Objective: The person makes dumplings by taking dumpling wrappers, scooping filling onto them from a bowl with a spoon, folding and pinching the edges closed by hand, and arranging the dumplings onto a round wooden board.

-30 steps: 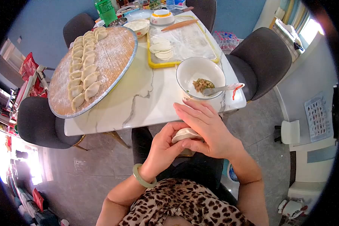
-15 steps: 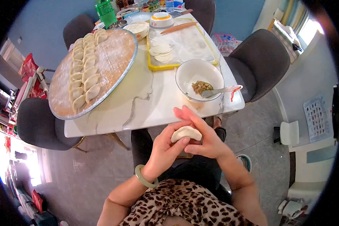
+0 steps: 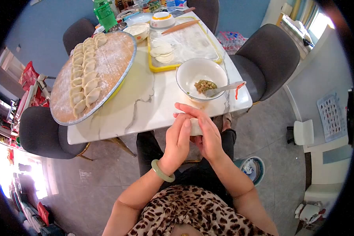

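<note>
Just off the table's front edge, my left hand (image 3: pixel 178 137) and my right hand (image 3: pixel 207 135) are cupped together around a dumpling (image 3: pixel 196 128). Only a pale part of its dough shows between my fingers. Beyond my hands stands a white bowl (image 3: pixel 185 74) holding a little chopped filling (image 3: pixel 203 85) and a spoon-like utensil (image 3: pixel 224 89), its handle over the right rim. To the left, a round floured board (image 3: pixel 116 59) carries rows of folded dumplings (image 3: pixel 91 83). Several round wrappers (image 3: pixel 162 52) lie on a yellow-rimmed tray (image 3: pixel 188 37).
A rolling pin (image 3: pixel 181 26) and an upturned bowl (image 3: pixel 162 20) rest on the tray. Behind it are a flour bowl (image 3: pixel 137 32) and a green bottle (image 3: pixel 104 15). Dark chairs (image 3: pixel 265 59) flank the white table (image 3: pixel 145 114). A bin (image 3: pixel 253 171) stands on the floor at my right.
My hands have closed over the dumpling, which was plainly visible between my fingers and thumbs before and is now mostly covered. The view has shifted slightly.
</note>
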A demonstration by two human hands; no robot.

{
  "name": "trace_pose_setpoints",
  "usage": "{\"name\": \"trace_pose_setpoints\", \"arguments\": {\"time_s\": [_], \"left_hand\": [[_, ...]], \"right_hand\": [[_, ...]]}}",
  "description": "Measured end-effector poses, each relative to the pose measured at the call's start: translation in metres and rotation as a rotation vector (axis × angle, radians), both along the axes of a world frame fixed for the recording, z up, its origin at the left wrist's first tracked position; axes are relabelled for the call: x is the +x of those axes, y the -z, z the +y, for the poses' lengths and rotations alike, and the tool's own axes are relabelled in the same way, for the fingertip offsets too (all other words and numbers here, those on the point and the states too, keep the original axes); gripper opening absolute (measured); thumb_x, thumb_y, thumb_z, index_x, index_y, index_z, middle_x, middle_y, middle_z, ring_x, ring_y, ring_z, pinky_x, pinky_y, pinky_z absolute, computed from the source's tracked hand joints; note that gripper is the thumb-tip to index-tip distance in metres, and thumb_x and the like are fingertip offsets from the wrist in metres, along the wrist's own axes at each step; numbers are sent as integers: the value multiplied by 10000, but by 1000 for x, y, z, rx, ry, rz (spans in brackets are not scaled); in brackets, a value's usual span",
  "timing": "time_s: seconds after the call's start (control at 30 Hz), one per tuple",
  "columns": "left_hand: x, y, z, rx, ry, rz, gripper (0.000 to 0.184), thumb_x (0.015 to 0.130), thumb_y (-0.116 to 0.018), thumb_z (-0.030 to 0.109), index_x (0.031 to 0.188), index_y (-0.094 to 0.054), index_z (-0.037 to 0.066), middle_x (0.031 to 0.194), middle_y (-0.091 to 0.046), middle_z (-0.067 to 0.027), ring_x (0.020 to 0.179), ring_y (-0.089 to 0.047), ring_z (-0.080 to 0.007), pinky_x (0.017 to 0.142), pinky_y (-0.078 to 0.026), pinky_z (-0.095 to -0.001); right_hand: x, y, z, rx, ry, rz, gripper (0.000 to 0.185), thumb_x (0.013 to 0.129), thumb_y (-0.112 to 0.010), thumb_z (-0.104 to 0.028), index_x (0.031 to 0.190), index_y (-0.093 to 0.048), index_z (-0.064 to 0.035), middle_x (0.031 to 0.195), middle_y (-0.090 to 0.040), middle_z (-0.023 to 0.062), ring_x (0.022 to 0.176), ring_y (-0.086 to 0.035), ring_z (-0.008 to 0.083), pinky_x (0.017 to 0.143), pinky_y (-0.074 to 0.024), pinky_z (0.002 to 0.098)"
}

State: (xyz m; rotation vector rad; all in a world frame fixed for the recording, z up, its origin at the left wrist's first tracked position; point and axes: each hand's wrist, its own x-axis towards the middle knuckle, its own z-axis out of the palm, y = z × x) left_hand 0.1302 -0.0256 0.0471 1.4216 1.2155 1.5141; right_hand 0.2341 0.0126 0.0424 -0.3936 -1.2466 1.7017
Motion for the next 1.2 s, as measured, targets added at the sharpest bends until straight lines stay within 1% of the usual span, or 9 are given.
{"name": "trace_pose_setpoints", "arguments": {"time_s": [0.07,0.23,0.33,0.57,0.77,0.87,0.97,1.1,1.2], "left_hand": [[1,10,4,84,-31,47,274,998,-381,211,1093,-519,-5,861,-590,-113,689,-564,-136,622,-458,-260],[0,8,1,-435,167,-451,325,1001,-359,235,1136,-513,-16,959,-582,-92,733,-613,-177,673,-515,-296],[-3,17,2,-504,176,-530,299,995,-370,239,1102,-512,-2,939,-590,-92,719,-634,-194,644,-535,-307],[1,29,-3,-423,-13,-436,280,988,-392,238,957,-546,5,883,-591,-58,686,-592,-138,569,-484,-261],[1,24,-3,-233,-48,-42,294,991,-400,246,892,-571,28,837,-588,-20,762,-574,-99,591,-466,-252],[-3,15,2,-509,98,-520,309,993,-394,249,997,-568,-6,817,-577,-34,724,-559,-95,600,-479,-245],[-14,8,3,-572,239,-549,310,998,-371,323,997,-535,60,806,-595,-46,634,-590,-138,485,-472,-256],[-5,13,-1,-501,110,-600,305,995,-386,255,981,-560,5,799,-575,-34,674,-561,-94,544,-475,-231],[-6,23,-7,-480,111,-529,291,995,-371,278,933,-546,54,753,-585,-61,571,-578,-159,450,-463,-268]], "right_hand": [[5,6,5,-89,-40,10,433,997,-315,-241,1300,-453,36,1348,-486,133,1194,-491,191,1023,-369,326],[9,15,9,-259,-114,-18,389,988,-343,-205,1270,-489,19,1325,-509,130,1157,-521,184,941,-449,303],[6,24,10,-312,-143,4,400,969,-331,-185,1259,-478,49,1314,-510,185,1150,-542,249,941,-468,322],[-12,27,-8,-433,-58,134,308,904,-350,-128,1083,-537,39,1121,-589,206,1037,-580,272,902,-481,356],[-18,34,-13,-287,49,253,303,895,-331,-117,1059,-538,30,1052,-609,200,975,-594,264,888,-479,341],[-8,27,-6,-355,-5,109,331,941,-327,-206,1103,-525,3,1089,-601,181,962,-602,251,841,-502,329],[-1,25,2,-374,-153,20,394,986,-303,-317,1165,-500,-27,1152,-588,139,971,-600,205,774,-520,293],[-8,21,-3,-405,-102,5,350,960,-308,-216,1152,-504,1,1141,-587,177,990,-599,228,792,-520,304],[-10,22,-8,-409,-73,-27,332,923,-308,-138,1131,-511,22,1118,-589,206,1009,-594,248,831,-512,323]]}}
